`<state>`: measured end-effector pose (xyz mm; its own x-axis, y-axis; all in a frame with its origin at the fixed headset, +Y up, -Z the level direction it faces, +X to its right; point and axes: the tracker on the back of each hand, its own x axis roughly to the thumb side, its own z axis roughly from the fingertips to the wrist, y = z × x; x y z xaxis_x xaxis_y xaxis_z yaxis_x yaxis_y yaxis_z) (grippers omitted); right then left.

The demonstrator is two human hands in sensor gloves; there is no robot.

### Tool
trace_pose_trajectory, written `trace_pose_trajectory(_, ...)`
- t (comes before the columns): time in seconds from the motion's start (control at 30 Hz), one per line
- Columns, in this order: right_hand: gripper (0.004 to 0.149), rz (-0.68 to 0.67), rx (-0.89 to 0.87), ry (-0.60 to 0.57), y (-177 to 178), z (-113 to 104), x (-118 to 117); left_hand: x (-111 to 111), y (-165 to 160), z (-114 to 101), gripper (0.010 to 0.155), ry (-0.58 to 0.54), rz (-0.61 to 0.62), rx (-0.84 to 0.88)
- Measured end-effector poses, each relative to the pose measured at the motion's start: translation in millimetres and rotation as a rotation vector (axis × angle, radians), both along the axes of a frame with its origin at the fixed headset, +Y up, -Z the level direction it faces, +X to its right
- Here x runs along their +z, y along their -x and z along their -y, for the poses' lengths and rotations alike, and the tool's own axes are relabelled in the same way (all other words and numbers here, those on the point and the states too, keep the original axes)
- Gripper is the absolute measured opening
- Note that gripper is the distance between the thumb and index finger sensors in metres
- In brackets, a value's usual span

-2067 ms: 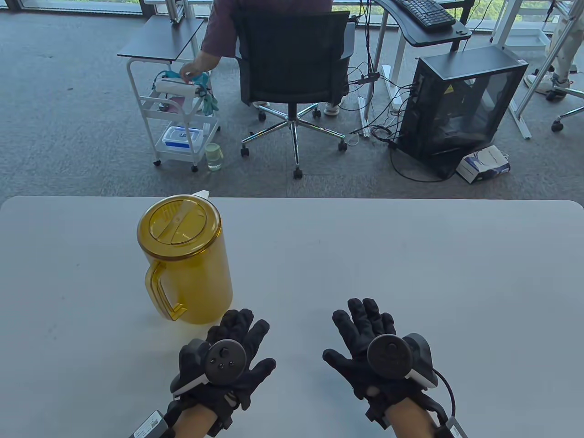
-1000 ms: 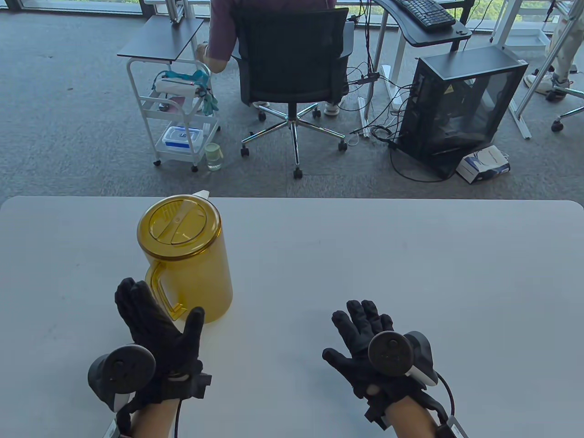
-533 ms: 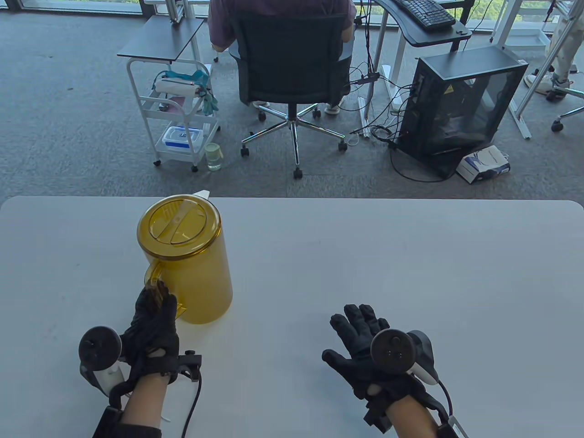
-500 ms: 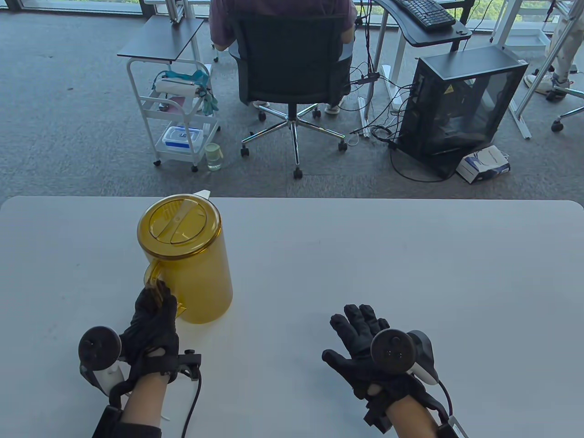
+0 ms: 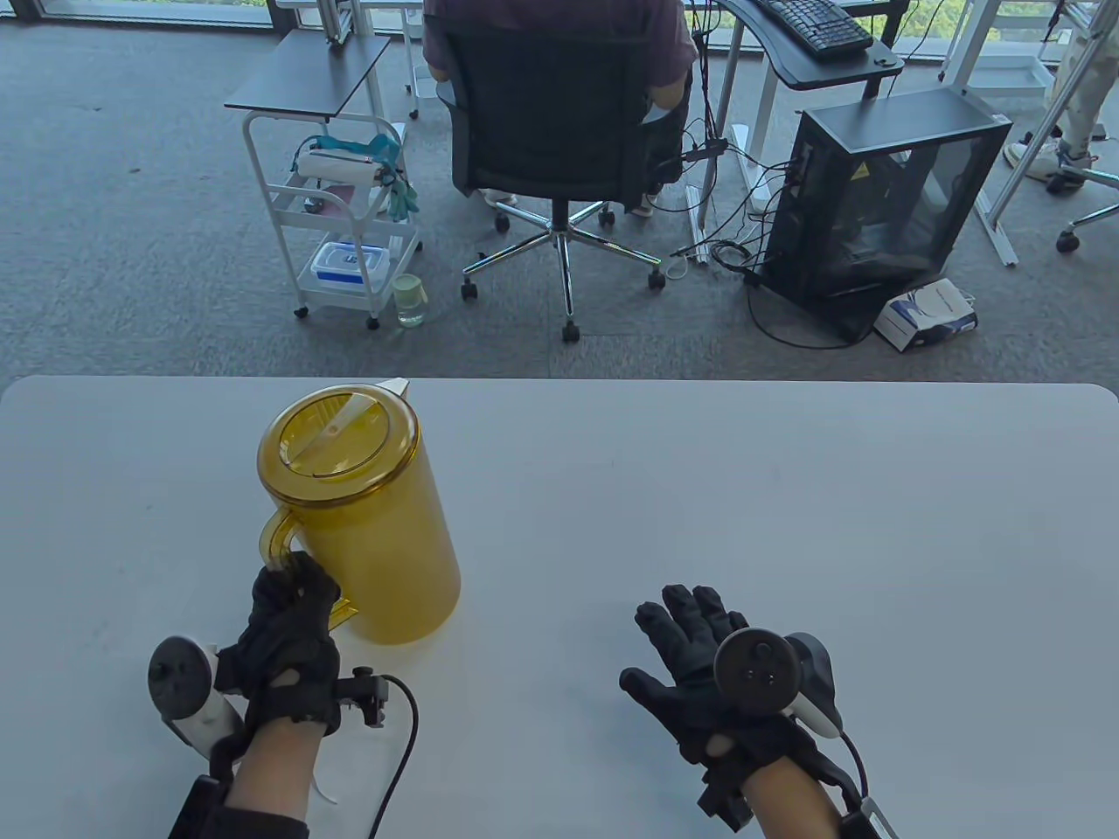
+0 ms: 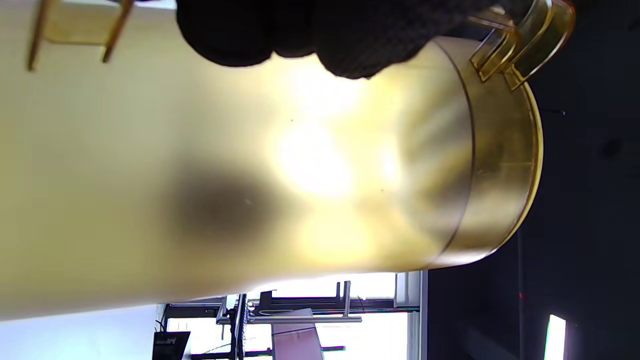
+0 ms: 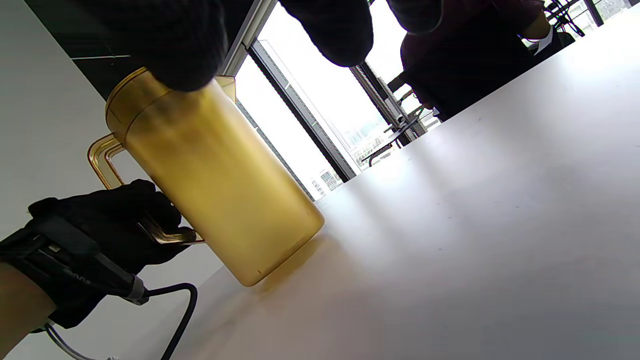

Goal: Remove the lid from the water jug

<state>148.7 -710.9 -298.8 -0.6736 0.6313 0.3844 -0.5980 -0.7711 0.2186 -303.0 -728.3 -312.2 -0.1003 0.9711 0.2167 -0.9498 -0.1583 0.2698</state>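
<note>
The amber water jug (image 5: 367,524) stands on the left half of the counter (image 5: 743,489), its top leaning slightly toward the left, and its lid (image 5: 337,433) is seated in the rim with a pale tab across it and a whitish spout tip at the far side. The jug sits closer to the counter's far edge than to the near one. Its handle (image 5: 280,546) faces the near left. The left hand (image 5: 284,634) has its fingers curled round the lower part of that handle; in the left wrist view the fingertips (image 6: 310,35) press against the jug wall, and the jug fills nearly the whole frame, so its base and the counter beneath are cut off there. The right wrist view shows the jug's base on the counter, though whether it sits flat cannot be judged.

The right hand (image 5: 712,682) lies well apart from the jug on the near right, fingers spread and relaxed, gripping nothing. Between it and the jug is bare counter, and the whole right half is open surface out to the rounded far corner.

Beyond the far edge, on the carpet, an office chair (image 5: 559,114) with a seated person, mostly hidden by its back, a white cart (image 5: 337,218) and a black computer case (image 5: 883,201) stand. The wrists are cut off by the bottom edge of the table view.
</note>
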Motion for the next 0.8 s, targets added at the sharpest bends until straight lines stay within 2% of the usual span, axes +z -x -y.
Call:
trace_pose_trajectory(0.1, 0.086, 0.012, -0.016, 0.007, -3.7, -0.1, -0.9, 0.5, -9.1, -1.6, 0.044, -0.022, 0.054, 0.029)
trace_pose_trajectory(0.23, 0.086, 0.026, -0.032, 0.016, -8.0, 0.3, -2.1, 1.1, -24.4, -8.1, 0.043, -0.068, 0.135, -0.029)
trace_pose_trajectory(0.43, 0.086, 0.042, -0.052, 0.028, -12.8, 0.6, -3.4, 3.0, -53.1, -12.6, 0.043, -0.114, 0.316, -0.04)
trace_pose_trajectory(0.8, 0.086, 0.085, -0.063, 0.041, -21.8, 1.9, -6.1, 2.6, -87.8, -5.1, 0.043, -0.131, 0.603, -0.061)
